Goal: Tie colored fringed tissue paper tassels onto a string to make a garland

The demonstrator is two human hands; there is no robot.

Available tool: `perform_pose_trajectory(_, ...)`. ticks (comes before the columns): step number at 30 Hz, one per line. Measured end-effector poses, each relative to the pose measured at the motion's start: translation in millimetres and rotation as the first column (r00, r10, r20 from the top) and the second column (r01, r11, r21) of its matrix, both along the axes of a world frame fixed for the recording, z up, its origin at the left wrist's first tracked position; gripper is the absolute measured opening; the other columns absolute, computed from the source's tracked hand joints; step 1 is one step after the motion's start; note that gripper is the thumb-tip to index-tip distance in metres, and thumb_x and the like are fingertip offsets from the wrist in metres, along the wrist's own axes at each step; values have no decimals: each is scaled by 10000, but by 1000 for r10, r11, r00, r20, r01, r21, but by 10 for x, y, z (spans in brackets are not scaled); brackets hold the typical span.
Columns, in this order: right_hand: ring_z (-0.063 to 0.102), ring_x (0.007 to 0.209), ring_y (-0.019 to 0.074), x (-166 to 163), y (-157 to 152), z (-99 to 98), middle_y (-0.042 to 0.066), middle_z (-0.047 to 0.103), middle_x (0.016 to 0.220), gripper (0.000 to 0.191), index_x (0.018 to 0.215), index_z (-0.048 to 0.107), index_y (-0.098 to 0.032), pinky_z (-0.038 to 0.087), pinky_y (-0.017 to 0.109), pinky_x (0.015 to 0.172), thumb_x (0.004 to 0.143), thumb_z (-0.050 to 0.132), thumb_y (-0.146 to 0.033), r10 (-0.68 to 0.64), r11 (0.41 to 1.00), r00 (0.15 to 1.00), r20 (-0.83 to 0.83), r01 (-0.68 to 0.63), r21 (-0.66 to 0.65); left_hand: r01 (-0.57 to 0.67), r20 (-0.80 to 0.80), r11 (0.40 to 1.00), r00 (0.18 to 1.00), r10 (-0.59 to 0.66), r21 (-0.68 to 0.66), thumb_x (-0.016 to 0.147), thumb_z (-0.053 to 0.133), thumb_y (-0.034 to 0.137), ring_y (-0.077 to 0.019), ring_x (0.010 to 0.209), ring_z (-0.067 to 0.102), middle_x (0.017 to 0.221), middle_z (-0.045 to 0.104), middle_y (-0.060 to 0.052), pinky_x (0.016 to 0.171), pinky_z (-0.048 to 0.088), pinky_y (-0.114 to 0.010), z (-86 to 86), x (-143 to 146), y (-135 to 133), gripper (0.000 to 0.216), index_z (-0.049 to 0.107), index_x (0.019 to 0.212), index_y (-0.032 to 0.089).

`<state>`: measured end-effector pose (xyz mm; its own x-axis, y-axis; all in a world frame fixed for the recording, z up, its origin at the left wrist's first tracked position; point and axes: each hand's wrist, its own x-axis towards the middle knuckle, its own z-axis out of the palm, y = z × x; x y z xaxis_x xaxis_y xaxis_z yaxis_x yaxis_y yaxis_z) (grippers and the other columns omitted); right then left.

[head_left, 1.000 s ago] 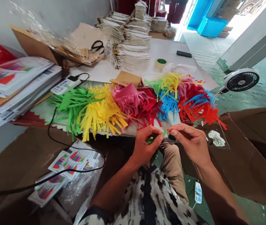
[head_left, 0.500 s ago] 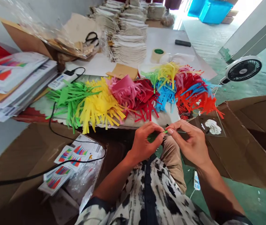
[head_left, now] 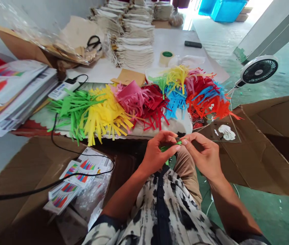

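Over my lap, in the head view, both hands meet at a green paper tassel. The fingertips of my right hand pinch its narrow end. My left hand curls its thumb and fingers around the tassel from the other side, and green strips show under the palm. Most of the tassel is hidden behind my left hand. Just beyond, along the table edge, lie fringed paper bunches: green, yellow, pink, dark red, blue and orange-red.
Stacked off-white bundles, a tape roll and a black phone-like object are farther back. Scissors rest on packaging at left. A small fan stands at right. A black cable crosses the left side above printed cards.
My left index fingertip has lifted slightly away from the thumb, and more green strips show beneath the left hand. The right hand keeps its pinch. The view has shifted a little.
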<state>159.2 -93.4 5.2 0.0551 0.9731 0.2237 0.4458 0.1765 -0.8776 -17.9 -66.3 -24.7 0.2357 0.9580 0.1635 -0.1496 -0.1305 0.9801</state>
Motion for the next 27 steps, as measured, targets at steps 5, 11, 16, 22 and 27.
perform_pose_trajectory(5,724,963,206,89,-34,-53,40,791,1042,195,1019,806,-248,558,332,903,956,727,-415,97,987,981,-165,-116,-107,-9,72,999,997,12,-36,819,857,294,-132,843,724,900,739,-15,808,589,-244,-33,69,-4,291,666,1008,183)
perform_pose_trajectory(11,714,938,191,189,-65,-123,28,785,1046,225,1134,798,-289,559,317,852,949,738,-403,55,991,966,-253,-83,-101,22,67,999,998,-19,-41,797,877,283,-111,817,697,872,709,10,798,566,-217,-79,134,27,258,680,928,179)
perform_pose_trajectory(16,665,864,186,198,-65,-154,22,750,915,105,937,808,-266,515,326,818,949,739,-344,25,999,991,-134,-21,29,122,-91,992,989,-117,45,904,763,335,-136,821,663,884,729,-24,797,522,-246,-95,193,56,172,737,927,167)
perform_pose_trajectory(22,616,793,175,220,-42,-126,15,687,839,182,865,740,-236,496,295,743,958,716,-391,-80,996,984,-159,86,29,227,-209,972,955,-210,63,1020,587,379,-124,694,574,739,645,-10,711,445,-250,-129,176,25,306,721,855,157)
perform_pose_trajectory(27,642,814,169,201,35,-123,15,709,905,213,1097,783,-269,533,285,743,952,721,-412,73,995,972,-225,-88,-56,196,-133,980,971,-197,-21,1045,531,454,-113,650,512,739,598,3,659,424,-244,-221,157,27,362,688,893,167)
